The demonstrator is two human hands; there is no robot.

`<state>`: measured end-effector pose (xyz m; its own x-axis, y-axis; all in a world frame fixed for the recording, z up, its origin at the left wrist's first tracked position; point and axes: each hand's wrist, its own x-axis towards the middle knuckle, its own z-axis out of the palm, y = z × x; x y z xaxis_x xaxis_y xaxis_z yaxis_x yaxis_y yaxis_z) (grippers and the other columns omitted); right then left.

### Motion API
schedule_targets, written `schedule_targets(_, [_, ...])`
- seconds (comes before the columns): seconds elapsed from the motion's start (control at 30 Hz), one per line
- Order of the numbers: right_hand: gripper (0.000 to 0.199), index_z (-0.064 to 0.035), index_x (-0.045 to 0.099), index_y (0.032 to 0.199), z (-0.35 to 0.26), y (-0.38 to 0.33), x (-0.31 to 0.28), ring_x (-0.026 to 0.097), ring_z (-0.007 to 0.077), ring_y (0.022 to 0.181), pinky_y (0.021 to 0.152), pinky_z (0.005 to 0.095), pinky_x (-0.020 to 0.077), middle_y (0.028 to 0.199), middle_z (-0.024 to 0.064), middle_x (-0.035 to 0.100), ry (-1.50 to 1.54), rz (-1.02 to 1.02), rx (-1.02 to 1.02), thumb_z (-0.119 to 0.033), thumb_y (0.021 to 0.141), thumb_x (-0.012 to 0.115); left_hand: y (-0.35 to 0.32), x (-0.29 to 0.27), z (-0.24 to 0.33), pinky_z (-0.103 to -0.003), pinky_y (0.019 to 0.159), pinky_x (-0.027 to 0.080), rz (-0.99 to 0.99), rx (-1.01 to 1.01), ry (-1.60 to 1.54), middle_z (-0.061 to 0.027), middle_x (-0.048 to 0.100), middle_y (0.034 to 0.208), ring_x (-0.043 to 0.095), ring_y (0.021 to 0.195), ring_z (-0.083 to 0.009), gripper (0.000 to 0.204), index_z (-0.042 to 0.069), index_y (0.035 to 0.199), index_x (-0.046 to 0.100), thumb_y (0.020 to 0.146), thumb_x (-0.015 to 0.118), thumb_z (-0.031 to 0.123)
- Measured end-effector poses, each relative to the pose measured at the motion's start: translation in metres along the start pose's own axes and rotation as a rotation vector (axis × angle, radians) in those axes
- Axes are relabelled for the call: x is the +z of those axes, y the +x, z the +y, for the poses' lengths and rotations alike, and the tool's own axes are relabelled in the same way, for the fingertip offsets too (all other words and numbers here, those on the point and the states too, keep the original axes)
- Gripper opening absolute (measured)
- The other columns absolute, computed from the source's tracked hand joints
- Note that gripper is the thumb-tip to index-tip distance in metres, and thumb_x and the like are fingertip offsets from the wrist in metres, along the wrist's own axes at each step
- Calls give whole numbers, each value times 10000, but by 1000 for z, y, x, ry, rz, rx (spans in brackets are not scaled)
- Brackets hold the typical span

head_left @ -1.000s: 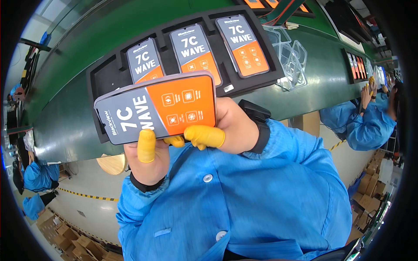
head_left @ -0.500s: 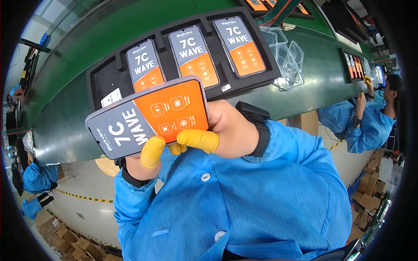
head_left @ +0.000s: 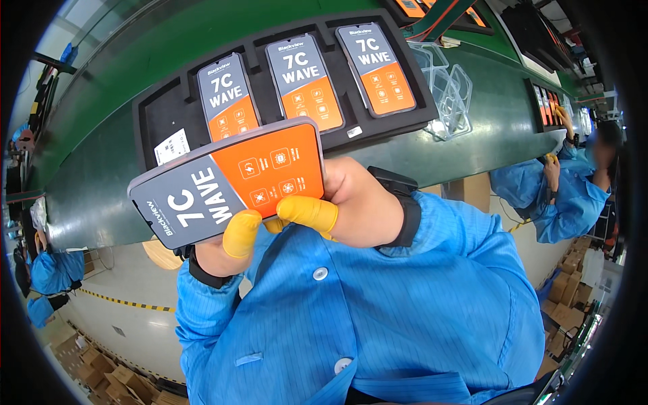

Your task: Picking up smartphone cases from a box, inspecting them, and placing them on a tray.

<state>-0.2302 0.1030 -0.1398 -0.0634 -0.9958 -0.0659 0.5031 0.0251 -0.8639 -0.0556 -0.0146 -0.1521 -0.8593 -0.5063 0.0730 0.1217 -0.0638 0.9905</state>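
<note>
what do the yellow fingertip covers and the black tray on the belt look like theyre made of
Yellow fingertip covers: probably thin latex or rubber, matte, clinging smoothly to the thumbs with a rolled edge. Black tray: seems moulded plastic or foam, dull finish, with shaped recesses holding three phones; which of the two cannot be told.

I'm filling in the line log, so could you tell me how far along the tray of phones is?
Done: three phones with grey and orange screen films sit in the black tray. In hand: a fourth phone, held over the green belt by the left hand and right hand, both in yellow finger cots. Left: the tray's leftmost slot holds only a white label.
</note>
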Motion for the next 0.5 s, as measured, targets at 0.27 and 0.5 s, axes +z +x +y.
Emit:
schedule_targets(0.27, [226,-20,633,1101,-18,-2,1,565,78,650,564,225,466,931,43,688,-108,-14,229,-191,953,611,-4,-2,-9,-322,838,520,112,64,-21,-112,644,1148,635,984,-199,421,15,1245,564,947,616,308])
schedule_targets(0.5, [245,-25,636,1086,-16,-3,-2,523,49,611,528,214,438,924,29,688,-148,-63,173,-232,959,612,-3,3,-5,-330,837,523,97,88,-188,-120,644,1138,639,973,-197,417,15,1263,537,947,618,273])
